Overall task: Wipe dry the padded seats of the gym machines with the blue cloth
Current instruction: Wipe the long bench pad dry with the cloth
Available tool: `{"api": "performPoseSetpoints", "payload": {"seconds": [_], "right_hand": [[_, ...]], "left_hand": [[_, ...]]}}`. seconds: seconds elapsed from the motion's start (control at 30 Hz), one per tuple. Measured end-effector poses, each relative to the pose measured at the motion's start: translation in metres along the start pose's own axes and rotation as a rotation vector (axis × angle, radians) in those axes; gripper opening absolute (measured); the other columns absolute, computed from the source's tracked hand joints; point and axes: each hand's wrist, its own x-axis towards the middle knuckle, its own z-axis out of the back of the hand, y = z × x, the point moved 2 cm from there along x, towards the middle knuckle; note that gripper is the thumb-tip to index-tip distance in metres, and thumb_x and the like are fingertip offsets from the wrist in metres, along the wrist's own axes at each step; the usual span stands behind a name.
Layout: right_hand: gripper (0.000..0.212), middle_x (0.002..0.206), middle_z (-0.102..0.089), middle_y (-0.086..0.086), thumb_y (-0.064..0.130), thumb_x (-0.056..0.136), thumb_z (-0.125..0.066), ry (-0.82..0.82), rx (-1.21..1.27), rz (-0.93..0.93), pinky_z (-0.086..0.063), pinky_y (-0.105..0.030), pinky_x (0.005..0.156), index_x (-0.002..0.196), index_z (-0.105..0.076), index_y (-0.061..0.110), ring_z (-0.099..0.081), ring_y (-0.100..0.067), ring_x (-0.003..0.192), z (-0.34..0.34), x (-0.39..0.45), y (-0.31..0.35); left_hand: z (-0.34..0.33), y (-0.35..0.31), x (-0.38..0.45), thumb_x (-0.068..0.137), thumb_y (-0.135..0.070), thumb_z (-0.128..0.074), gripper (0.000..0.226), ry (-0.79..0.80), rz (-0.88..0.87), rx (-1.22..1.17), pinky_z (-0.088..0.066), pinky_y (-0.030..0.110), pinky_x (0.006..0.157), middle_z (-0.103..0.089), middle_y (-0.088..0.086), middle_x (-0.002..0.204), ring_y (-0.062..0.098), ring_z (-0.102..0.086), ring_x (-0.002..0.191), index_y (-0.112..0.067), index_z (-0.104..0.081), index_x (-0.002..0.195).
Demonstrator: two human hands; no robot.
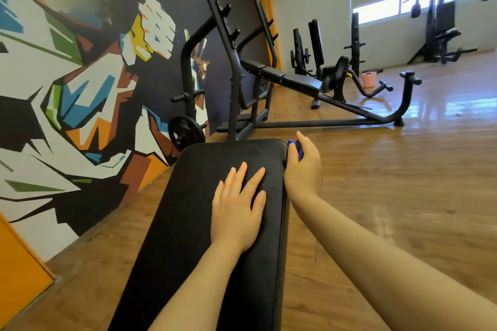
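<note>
A long black padded bench seat [193,212] runs from the bottom of the view toward the middle. My left hand [236,207] lies flat on its top with fingers straight and spread. My right hand [304,166] is at the seat's right edge near the far corner, fingers curled round the bunched blue cloth [295,149]. Only a small part of the cloth shows past my fingers. The cloth sits against the seat's side edge.
A black incline bench press rack [242,67] stands beyond the seat, with a weight plate [185,133] at its base. A pink bucket [368,79] and more machines [441,16] stand farther back on the wooden floor [390,183]. A painted wall [80,88] runs along the left.
</note>
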Motion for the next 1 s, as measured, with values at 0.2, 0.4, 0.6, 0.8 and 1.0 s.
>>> {"api": "performPoseSetpoints", "payload": {"seconds": [0.2, 0.4, 0.6, 0.8, 1.0], "right_hand": [[0.042, 0.152, -0.041, -0.003, 0.029, 0.103, -0.045, 0.102, -0.142, 0.028, -0.031, -0.036, 0.114, 0.143, -0.046, 0.020, -0.033, -0.015, 0.141, -0.012, 0.012, -0.003], [0.043, 0.151, -0.041, 0.001, 0.024, 0.104, -0.042, 0.129, -0.088, 0.041, -0.030, -0.033, 0.115, 0.146, -0.041, 0.020, -0.033, -0.013, 0.141, 0.003, -0.015, -0.006], [0.044, 0.154, -0.036, 0.004, 0.022, 0.102, -0.046, 0.134, -0.023, 0.064, -0.025, -0.022, 0.112, 0.146, -0.040, 0.023, -0.028, -0.007, 0.142, 0.012, -0.066, -0.020], [0.039, 0.141, -0.049, 0.005, 0.021, 0.102, -0.047, 0.059, 0.063, -0.017, -0.036, -0.027, 0.109, 0.141, -0.048, 0.019, -0.043, -0.004, 0.127, 0.013, -0.061, -0.022], [0.037, 0.139, -0.053, -0.001, 0.023, 0.104, -0.041, -0.016, 0.077, -0.138, -0.038, -0.027, 0.104, 0.139, -0.052, 0.016, -0.046, -0.014, 0.129, -0.003, -0.008, -0.009]], "left_hand": [[0.000, 0.001, 0.000, 0.103, -0.046, -0.028, 0.048, 0.002, -0.005, -0.011, 0.001, 0.034, 0.120, -0.006, -0.013, 0.163, 0.009, 0.003, 0.150, -0.048, -0.016, 0.149], [0.000, -0.001, -0.001, 0.104, -0.044, -0.030, 0.047, -0.018, -0.012, -0.026, 0.001, 0.034, 0.120, -0.010, -0.010, 0.163, 0.010, 0.000, 0.150, -0.046, -0.020, 0.150], [-0.002, 0.000, -0.001, 0.103, -0.047, -0.027, 0.048, -0.029, -0.018, -0.039, -0.002, 0.036, 0.121, -0.012, -0.010, 0.163, 0.010, -0.001, 0.150, -0.045, -0.022, 0.150], [-0.003, 0.001, -0.001, 0.103, -0.044, -0.030, 0.048, -0.027, -0.019, -0.030, 0.001, 0.033, 0.119, -0.011, -0.009, 0.163, 0.010, 0.000, 0.150, -0.045, -0.021, 0.150], [-0.004, 0.001, -0.001, 0.104, -0.043, -0.031, 0.047, -0.037, -0.020, -0.028, 0.002, 0.032, 0.119, -0.010, -0.010, 0.163, 0.009, 0.001, 0.150, -0.045, -0.020, 0.150]]}}
